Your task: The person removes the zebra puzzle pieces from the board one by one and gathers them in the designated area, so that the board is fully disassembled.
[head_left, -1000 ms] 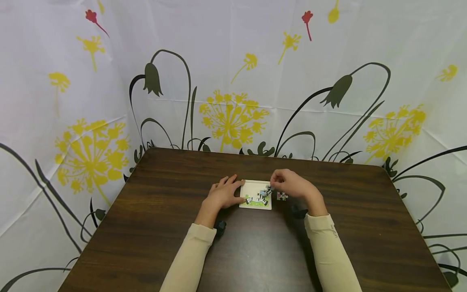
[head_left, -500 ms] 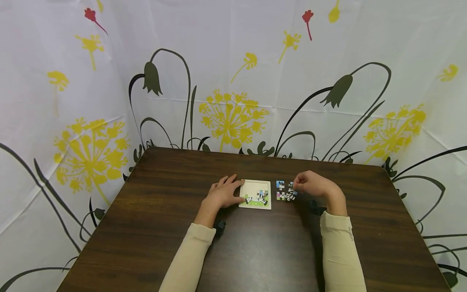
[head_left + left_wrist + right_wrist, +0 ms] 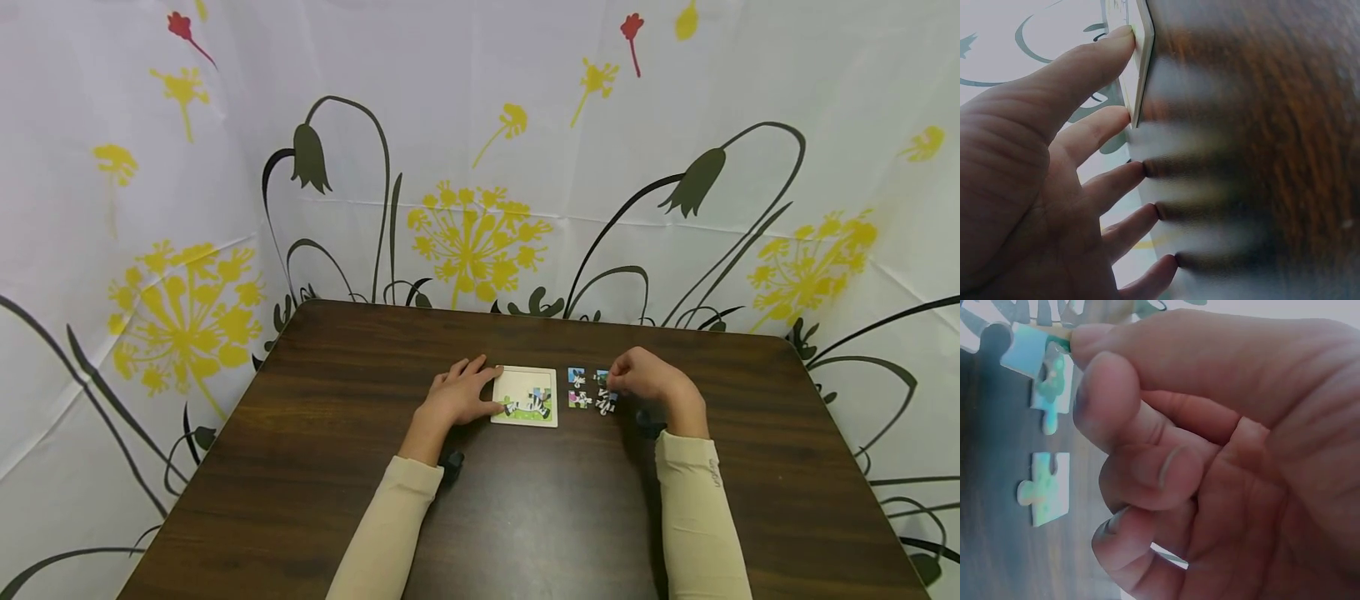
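Observation:
A small square puzzle tray (image 3: 525,372) lies on the table, its lower part filled with zebra-picture pieces. My left hand (image 3: 459,398) rests at its left side, fingers spread; in the left wrist view the thumb (image 3: 1085,65) and index finger touch the tray's edge (image 3: 1141,81). To the right of the tray, my right hand (image 3: 648,379) pinches a black-and-white striped puzzle piece (image 3: 606,402) with a blue corner (image 3: 1025,349) between thumb and index finger. Its other fingers are curled. The hand partly hides a piece (image 3: 602,377) beside it.
Loose puzzle pieces lie between tray and right hand: a blue one with stripes (image 3: 576,377) and a pink-and-green one (image 3: 580,400). The dark wooden table (image 3: 495,525) meets a flower-printed cloth (image 3: 450,100) behind.
My right hand has moved right from over the tray, taking the striped piece back among the loose pieces, then shifted only slightly. The left hand has stayed on the tray.

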A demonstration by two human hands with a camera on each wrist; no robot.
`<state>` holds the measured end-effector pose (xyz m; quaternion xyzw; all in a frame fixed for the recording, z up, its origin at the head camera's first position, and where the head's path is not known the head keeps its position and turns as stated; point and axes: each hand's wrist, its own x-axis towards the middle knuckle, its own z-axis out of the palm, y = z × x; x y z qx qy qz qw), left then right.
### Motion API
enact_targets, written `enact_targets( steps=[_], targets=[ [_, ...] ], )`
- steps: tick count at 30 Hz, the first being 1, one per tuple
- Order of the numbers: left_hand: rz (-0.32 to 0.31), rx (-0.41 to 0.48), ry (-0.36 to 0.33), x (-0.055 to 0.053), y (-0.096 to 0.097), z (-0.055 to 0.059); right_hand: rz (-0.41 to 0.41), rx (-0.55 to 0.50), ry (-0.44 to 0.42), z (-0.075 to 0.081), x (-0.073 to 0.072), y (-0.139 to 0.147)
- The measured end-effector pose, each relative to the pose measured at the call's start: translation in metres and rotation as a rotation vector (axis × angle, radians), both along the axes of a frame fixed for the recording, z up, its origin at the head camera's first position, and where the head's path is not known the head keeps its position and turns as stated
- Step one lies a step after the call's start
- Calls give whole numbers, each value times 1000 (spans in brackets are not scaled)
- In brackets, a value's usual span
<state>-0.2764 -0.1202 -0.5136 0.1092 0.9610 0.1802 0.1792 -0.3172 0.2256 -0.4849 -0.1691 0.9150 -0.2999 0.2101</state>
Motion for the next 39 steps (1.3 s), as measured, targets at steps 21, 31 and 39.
enact_targets(
  steps=[21, 31, 39],
  targets=[
    [-1, 6, -9, 0, -1, 0, -64, 10, 22, -7, -4, 4],
    [0, 7, -11, 1, 0, 0, -49, -24, 71, -10, -4, -3],
    [4, 20, -12, 1, -1, 0, -7, -29, 63, -8, -2, -33]
  ],
)
